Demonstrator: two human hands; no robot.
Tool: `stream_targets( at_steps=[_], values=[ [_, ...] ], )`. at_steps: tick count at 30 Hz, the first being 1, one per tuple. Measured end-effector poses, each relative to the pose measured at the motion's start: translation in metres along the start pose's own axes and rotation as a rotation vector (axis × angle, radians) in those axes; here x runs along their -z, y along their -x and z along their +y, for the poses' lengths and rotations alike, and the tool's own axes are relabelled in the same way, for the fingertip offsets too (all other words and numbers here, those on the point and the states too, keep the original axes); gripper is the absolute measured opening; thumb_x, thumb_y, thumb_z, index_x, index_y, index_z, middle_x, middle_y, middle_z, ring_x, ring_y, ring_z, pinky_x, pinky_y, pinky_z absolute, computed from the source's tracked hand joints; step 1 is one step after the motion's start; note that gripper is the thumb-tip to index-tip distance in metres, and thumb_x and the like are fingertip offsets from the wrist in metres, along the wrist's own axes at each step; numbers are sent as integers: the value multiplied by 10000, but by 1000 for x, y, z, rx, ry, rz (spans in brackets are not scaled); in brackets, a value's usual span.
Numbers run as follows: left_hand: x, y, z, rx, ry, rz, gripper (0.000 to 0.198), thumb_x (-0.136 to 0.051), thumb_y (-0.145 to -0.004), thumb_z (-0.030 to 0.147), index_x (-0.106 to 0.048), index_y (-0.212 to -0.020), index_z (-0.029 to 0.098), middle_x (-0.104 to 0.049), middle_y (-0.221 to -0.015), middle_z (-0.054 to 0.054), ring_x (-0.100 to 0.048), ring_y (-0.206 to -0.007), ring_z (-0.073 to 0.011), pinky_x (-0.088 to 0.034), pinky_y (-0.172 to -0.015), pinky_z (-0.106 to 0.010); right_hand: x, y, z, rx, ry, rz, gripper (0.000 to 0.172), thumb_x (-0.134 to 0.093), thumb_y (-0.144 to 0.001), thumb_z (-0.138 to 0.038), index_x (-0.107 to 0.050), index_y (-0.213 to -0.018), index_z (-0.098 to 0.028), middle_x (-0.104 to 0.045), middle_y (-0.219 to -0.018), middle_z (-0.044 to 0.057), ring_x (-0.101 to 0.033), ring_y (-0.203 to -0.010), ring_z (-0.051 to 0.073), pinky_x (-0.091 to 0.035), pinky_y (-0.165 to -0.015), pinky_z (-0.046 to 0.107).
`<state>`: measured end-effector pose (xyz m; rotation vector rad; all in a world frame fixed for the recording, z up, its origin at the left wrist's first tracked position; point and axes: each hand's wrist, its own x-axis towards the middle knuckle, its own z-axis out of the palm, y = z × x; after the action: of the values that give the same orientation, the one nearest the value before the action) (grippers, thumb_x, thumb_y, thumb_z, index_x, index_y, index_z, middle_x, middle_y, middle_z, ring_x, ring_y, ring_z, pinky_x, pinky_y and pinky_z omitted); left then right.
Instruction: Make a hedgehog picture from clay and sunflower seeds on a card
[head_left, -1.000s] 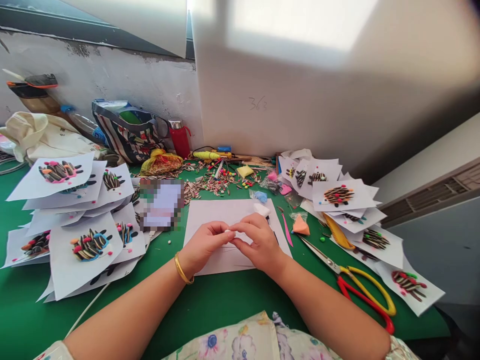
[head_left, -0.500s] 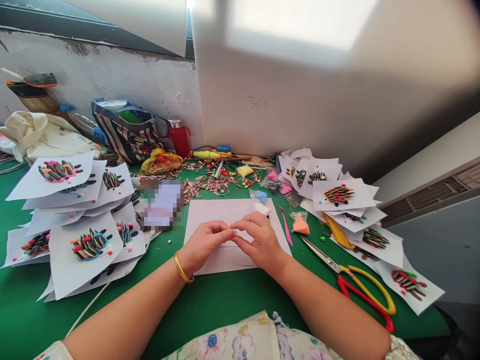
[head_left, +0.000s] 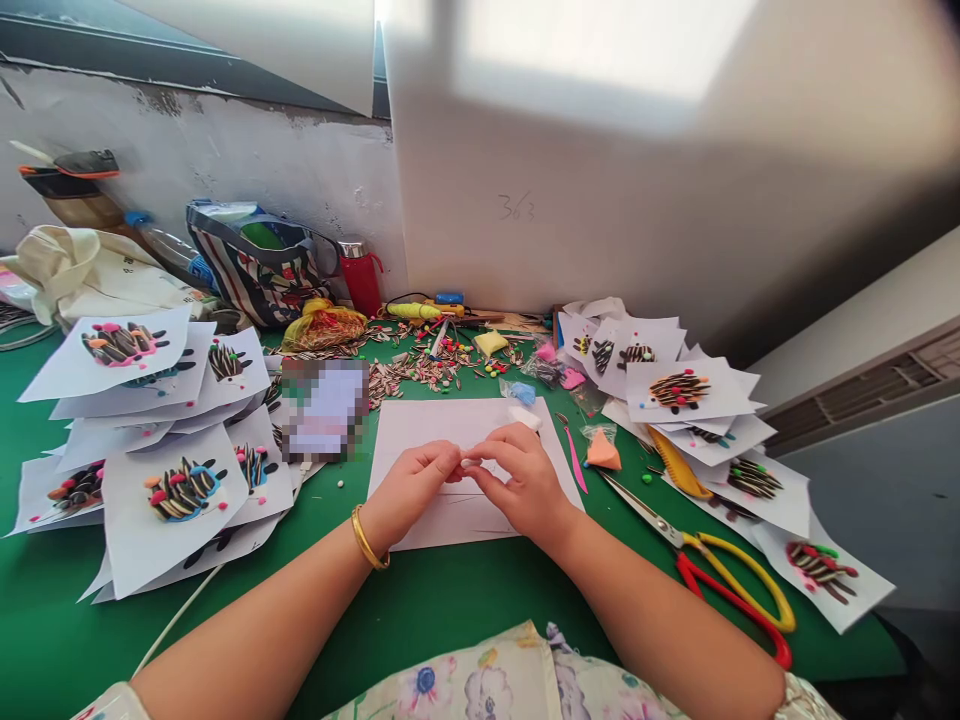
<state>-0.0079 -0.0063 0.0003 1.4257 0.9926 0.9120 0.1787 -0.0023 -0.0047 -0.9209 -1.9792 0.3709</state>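
My left hand (head_left: 420,487), with a gold bangle on the wrist, is closed, thumb against the fingers. Its fingertips meet those of my right hand (head_left: 517,480), which is also pinched. Between the fingertips shows a small white piece of clay (head_left: 470,462), mostly hidden. Both hands hover over sheets of white paper (head_left: 409,425) on the green table; the lower sheet bears faint lines. Just beyond my right hand lies a lump of white clay (head_left: 523,417). A pink modelling tool (head_left: 574,455) lies to the right of the paper.
Stacks of paper with seed hedgehogs stand left (head_left: 176,490) and right (head_left: 667,390). Large scissors (head_left: 697,545) lie at right, near orange clay (head_left: 602,450). Loose seeds (head_left: 420,365), a blurred phone (head_left: 326,405), a red flask (head_left: 361,280) and a striped bag (head_left: 255,265) are at the back.
My left fingertips have shifted slightly, and the white piece between my fingers shows a little more. The whole view has drifted slightly.
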Motion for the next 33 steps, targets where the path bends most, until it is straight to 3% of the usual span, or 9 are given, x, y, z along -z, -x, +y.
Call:
stream_targets(
  at_steps=[4, 10, 15, 26, 33],
  values=[
    [-1, 0, 0, 2, 24, 4, 448, -437, -934, 521, -675, -823, 158, -602, -796, -46, -516, -770, -169, -425, -745, -291, -2, 1, 1, 16, 2, 5, 112, -650, -869, -226, -696, -966, -258, -615, -867, 38, -567, -856, 195, -457, -799, 385],
    [0, -2, 2, 37, -4, 40, 305, -617, -845, 463, -703, -851, 171, -643, -820, -38, -535, -786, -169, -426, -750, -284, -1, 0, 1, -32, -24, 8, 78, -628, -894, -266, -684, -942, -241, -636, -873, 41, -574, -882, 198, -457, -810, 380],
    [0, -2, 1, 43, -16, 74, 276, -621, -845, 432, -688, -793, 170, -646, -804, -31, -546, -783, -168, -438, -750, -283, 1, -1, 0, -34, -50, -35, 124, -612, -907, -285, -671, -1006, -238, -647, -884, 43, -579, -888, 200, -454, -818, 377],
    [-2, -2, -3, -173, -260, 181, 203, -626, -858, 381, -673, -827, 185, -640, -826, -39, -581, -786, -168, -466, -726, -288, 0, -2, 0, -93, -7, -45, 101, -582, -902, -248, -608, -808, -220, -629, -782, 26, -554, -814, 194, -435, -783, 370],
    [-2, -1, -4, -208, -214, 211, 193, -609, -881, 362, -647, -824, 181, -613, -819, -25, -569, -762, -148, -460, -713, -275, 0, -2, -1, -107, -61, -44, 110, -596, -903, -299, -625, -976, -222, -644, -859, 35, -569, -858, 197, -444, -799, 369]
  ],
)
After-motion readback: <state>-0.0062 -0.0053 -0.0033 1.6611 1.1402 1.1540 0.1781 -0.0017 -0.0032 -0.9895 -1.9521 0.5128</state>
